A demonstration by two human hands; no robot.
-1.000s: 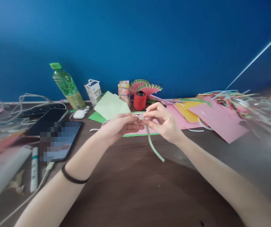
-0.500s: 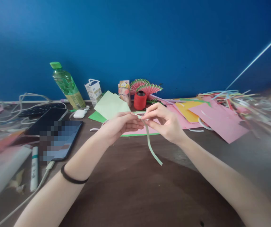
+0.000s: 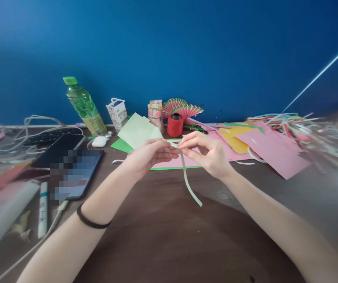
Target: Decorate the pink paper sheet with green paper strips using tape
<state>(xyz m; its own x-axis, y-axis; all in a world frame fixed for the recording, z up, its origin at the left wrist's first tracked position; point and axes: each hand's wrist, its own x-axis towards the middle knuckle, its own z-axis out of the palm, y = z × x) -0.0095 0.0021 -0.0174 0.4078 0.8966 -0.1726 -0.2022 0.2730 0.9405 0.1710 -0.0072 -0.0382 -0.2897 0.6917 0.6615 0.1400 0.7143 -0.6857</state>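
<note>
A narrow pale green paper strip (image 3: 186, 177) hangs in a curve from between my two hands, its free end above the dark table. My left hand (image 3: 148, 157) pinches its upper part between thumb and fingers. My right hand (image 3: 206, 152) has its thumb and fingertips closed on the strip close beside the left fingertips. The part of the strip between the fingers is mostly hidden. Just beyond the hands lies a pink sheet with a green edge (image 3: 171, 165).
Behind the hands stand a red spool (image 3: 175, 125), folded paper fans (image 3: 183, 108), a small carton (image 3: 118, 114) and a green bottle (image 3: 83, 104). Pale green paper (image 3: 138, 131) lies behind the left hand. Pink sheets (image 3: 278, 153) are on the right; a tablet (image 3: 89, 173) and marker (image 3: 43, 210) on the left.
Almost nothing differs. The right fingers have shifted slightly on the strip, and its hanging end has barely moved.
</note>
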